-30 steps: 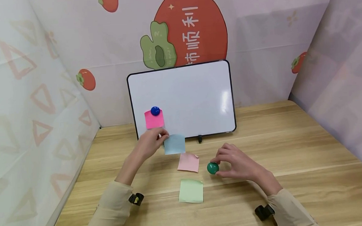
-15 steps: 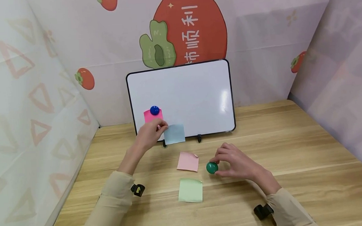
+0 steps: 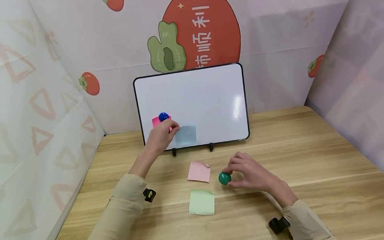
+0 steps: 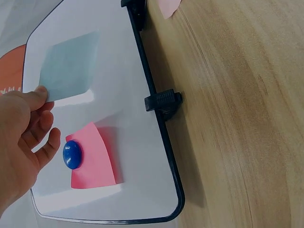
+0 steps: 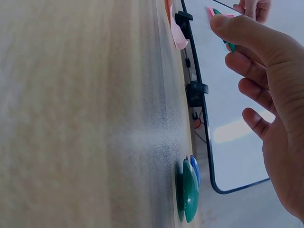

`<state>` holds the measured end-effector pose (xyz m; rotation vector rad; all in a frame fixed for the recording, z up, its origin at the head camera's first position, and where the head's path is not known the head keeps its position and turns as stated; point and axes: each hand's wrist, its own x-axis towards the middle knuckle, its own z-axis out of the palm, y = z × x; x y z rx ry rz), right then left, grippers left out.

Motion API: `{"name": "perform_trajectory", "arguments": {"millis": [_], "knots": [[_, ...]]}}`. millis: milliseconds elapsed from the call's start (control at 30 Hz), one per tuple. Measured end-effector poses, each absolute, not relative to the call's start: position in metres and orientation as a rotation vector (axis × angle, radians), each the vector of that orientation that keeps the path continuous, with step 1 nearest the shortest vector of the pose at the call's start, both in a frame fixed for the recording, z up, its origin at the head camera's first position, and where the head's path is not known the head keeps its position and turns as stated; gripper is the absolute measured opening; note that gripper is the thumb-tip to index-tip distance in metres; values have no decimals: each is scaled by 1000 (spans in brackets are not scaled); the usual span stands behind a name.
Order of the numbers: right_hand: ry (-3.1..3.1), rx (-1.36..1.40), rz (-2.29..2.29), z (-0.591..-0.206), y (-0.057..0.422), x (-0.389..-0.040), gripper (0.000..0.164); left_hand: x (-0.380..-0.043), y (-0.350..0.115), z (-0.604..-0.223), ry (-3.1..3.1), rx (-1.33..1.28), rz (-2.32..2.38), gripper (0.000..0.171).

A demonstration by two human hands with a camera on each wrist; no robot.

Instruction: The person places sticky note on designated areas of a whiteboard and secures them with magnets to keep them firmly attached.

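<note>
My left hand (image 3: 160,136) pinches a light blue sticky note (image 3: 186,135) by its corner, thumb on top, against the lower left of a whiteboard (image 3: 207,94). Beside it, a bright pink sticky note (image 4: 95,159) hangs under a round blue magnet (image 4: 72,155); in the head view the hand partly covers that note. Above the table at right, my right hand (image 3: 251,173) holds a round green magnet (image 3: 224,178) between thumb and forefinger, other fingers loosely curled. A light pink note (image 3: 198,172) and a light green note (image 3: 201,202) lie between the forearms.
The whiteboard leans back on small black feet (image 3: 211,146) on the wooden table (image 3: 311,157). Another green magnet (image 5: 190,190) and a blue one (image 5: 195,168) lie on the table in the right wrist view. A printed cloth backdrop (image 3: 274,75) encloses the table.
My left hand has risen with the light blue note, from below the board's lower edge up onto its face beside the pink note. The right hand stays still with the green magnet.
</note>
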<state>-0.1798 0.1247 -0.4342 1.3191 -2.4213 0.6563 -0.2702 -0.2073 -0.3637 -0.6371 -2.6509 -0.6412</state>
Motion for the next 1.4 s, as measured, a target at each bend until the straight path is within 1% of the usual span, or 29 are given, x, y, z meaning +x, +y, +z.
{"name": "perform_trajectory", "arguments": {"millis": [300, 733, 1067, 1400], "knots": [[-2442, 1310, 671, -435, 125, -179, 34, -291, -204, -369, -2603, -623, -644, 13], [-2378, 1345, 675, -433, 125, -181, 36, -314, -206, -373, -2530, -614, -491, 12], [-2399, 1343, 701, -435, 123, -181, 35, -324, -200, -380, -2472, -613, -351, 12], [-2403, 1332, 683, -433, 124, -182, 35, -332, -200, -386, -2471, -535, -421, 11]]}}
